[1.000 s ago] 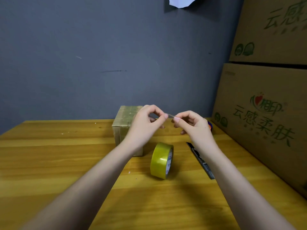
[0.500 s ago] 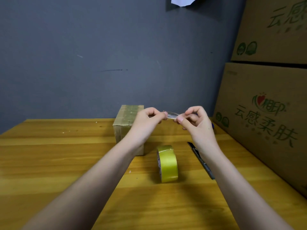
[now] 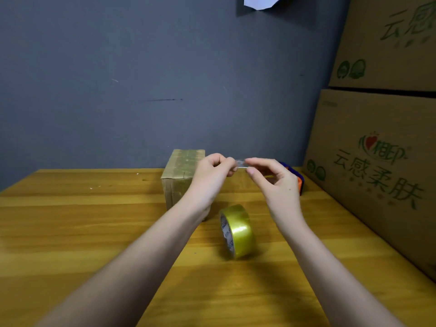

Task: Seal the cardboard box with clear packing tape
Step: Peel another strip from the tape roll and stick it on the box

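A small cardboard box [image 3: 182,172], its top covered in shiny tape, stands at the back middle of the wooden table [image 3: 70,227]. In front of it a yellowish roll of clear packing tape [image 3: 237,231] stands on its edge. Above the roll, my left hand [image 3: 211,175] and my right hand [image 3: 274,182] hold a short clear strip of tape [image 3: 240,163] between their fingertips, pinched at each end. My left forearm hides the box's right front part.
Large printed cardboard cartons [image 3: 377,161] are stacked along the right edge of the table. A blue and orange object [image 3: 298,181] lies behind my right hand. A grey wall [image 3: 141,79] closes the back.
The tape roll has turned and rolled a little to the right and nearer. My right hand has shifted right and now hides the dark knife that lay beside the roll.
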